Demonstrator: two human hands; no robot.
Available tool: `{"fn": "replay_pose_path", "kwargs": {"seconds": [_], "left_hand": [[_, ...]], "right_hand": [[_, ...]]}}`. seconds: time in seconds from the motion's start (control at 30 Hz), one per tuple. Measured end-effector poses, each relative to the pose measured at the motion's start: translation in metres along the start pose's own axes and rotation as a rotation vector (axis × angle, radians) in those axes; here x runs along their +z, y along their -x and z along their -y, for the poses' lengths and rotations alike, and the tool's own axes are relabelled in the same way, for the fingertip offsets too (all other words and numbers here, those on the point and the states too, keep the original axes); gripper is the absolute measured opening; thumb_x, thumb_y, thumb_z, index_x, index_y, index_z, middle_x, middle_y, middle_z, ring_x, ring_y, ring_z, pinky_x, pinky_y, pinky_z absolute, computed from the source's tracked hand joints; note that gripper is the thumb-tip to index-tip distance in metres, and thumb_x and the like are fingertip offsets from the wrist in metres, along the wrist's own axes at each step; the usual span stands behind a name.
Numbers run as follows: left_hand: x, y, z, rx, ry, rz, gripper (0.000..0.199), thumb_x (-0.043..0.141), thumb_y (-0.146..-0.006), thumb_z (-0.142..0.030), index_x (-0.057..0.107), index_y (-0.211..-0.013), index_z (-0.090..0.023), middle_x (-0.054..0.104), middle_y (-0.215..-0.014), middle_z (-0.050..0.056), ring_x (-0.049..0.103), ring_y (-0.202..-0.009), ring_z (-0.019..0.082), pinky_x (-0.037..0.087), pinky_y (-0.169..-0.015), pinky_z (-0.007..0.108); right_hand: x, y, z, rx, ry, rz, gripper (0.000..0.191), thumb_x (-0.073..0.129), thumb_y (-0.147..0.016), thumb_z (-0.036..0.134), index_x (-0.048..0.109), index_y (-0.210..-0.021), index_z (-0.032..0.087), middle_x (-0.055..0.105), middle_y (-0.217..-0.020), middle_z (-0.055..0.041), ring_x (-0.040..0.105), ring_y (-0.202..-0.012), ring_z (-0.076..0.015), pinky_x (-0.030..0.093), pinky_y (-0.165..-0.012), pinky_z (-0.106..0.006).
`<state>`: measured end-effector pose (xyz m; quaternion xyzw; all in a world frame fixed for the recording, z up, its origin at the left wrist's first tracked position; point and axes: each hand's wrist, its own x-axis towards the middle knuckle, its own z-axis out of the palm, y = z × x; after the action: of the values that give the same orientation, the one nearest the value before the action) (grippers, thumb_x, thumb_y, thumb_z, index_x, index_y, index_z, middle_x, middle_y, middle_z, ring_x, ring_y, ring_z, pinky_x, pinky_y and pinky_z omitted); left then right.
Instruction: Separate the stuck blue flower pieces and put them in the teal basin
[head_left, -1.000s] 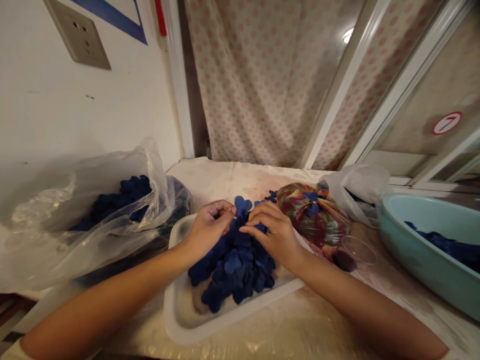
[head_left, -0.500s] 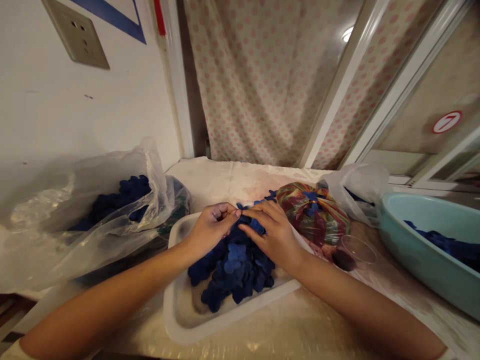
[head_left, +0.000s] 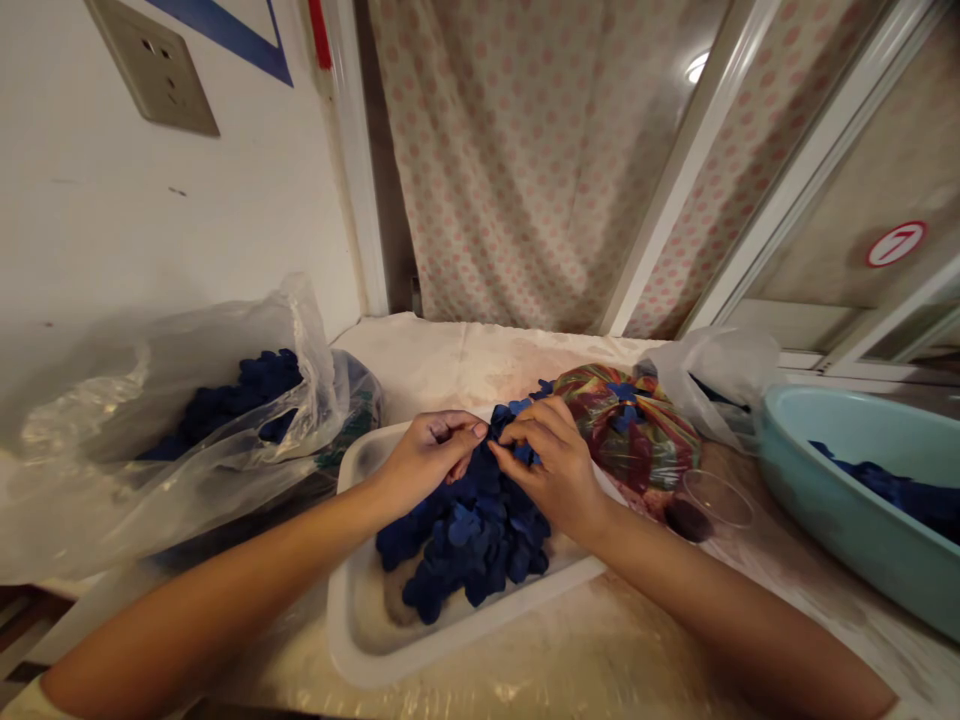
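Both hands meet above a white tray (head_left: 349,640) that holds a heap of dark blue flower-shaped fabric pieces (head_left: 469,545). Between my fingertips is one blue fabric flower (head_left: 498,424). My left hand (head_left: 431,450) pinches its left side with thumb and forefinger, the other fingers curled in. From the right, my right hand (head_left: 555,465) closes thumb and fingers on the same piece. The fingers partly cover it, so its full outline is hidden. More blue pieces show just behind my right hand.
To the left, a clear plastic bag (head_left: 300,410) holds blue pieces. A multicoloured bundle (head_left: 630,420) lies behind the tray's right side, near a small clear lid (head_left: 718,498). A light-blue basin (head_left: 840,520) with blue pieces stands far right, beside another plastic bag (head_left: 720,365).
The blue flower between my fingertips now shows more fully and stands higher. My right fingers have bent and shifted slightly to the right; my left hand has barely moved.
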<state>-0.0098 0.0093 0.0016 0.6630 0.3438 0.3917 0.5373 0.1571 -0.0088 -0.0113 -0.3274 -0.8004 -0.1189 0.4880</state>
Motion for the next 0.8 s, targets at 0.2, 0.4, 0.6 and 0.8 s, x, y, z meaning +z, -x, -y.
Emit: {"fn": "replay_pose_path", "kwargs": {"seconds": [0.2, 0.4, 0.6, 0.8], "left_hand": [[0.0, -0.002, 0.003, 0.038, 0.005, -0.033, 0.031, 0.056, -0.078, -0.043, 0.055, -0.067, -0.014, 0.039, -0.04, -0.008, 0.032, -0.036, 0.004, 0.024, -0.038, 0.018], [0.002, 0.002, -0.003, 0.093, -0.052, -0.028, 0.028, 0.057, -0.076, -0.041, 0.055, -0.068, -0.014, 0.04, -0.047, -0.007, 0.037, -0.039, 0.004, 0.027, -0.038, 0.016], [0.004, 0.002, -0.001, 0.095, -0.065, -0.054, 0.022, 0.055, -0.076, -0.036, 0.059, -0.078, -0.014, 0.043, -0.049, -0.007, 0.037, -0.039, 0.004, 0.029, -0.037, 0.016], [0.006, 0.004, -0.003, 0.092, -0.13, -0.063, 0.018, 0.054, -0.077, -0.031, 0.059, -0.076, -0.013, 0.041, -0.048, -0.007, 0.037, -0.039, 0.004, 0.029, -0.037, 0.016]], "right_hand": [[-0.001, -0.001, 0.004, 0.129, -0.113, 0.014, 0.008, 0.06, -0.081, 0.022, 0.058, -0.087, 0.017, 0.061, -0.082, -0.0052, 0.056, -0.081, -0.017, 0.046, -0.073, -0.031], [0.004, -0.002, 0.0, 0.393, -0.411, 0.1, 0.011, 0.064, -0.078, 0.029, 0.063, -0.083, 0.019, 0.066, -0.079, -0.002, 0.061, -0.073, -0.0138, 0.048, -0.068, -0.026], [0.003, -0.007, -0.003, 0.506, -0.641, 0.09, 0.01, 0.06, -0.08, 0.028, 0.068, -0.078, 0.022, 0.07, -0.079, -0.0001, 0.063, -0.076, -0.0141, 0.048, -0.072, -0.026], [0.006, -0.005, -0.008, 0.71, -0.72, -0.01, 0.024, 0.059, -0.079, 0.036, 0.063, -0.063, 0.018, 0.056, -0.059, 0.0026, 0.05, -0.059, -0.0109, 0.04, -0.058, -0.024]]}}
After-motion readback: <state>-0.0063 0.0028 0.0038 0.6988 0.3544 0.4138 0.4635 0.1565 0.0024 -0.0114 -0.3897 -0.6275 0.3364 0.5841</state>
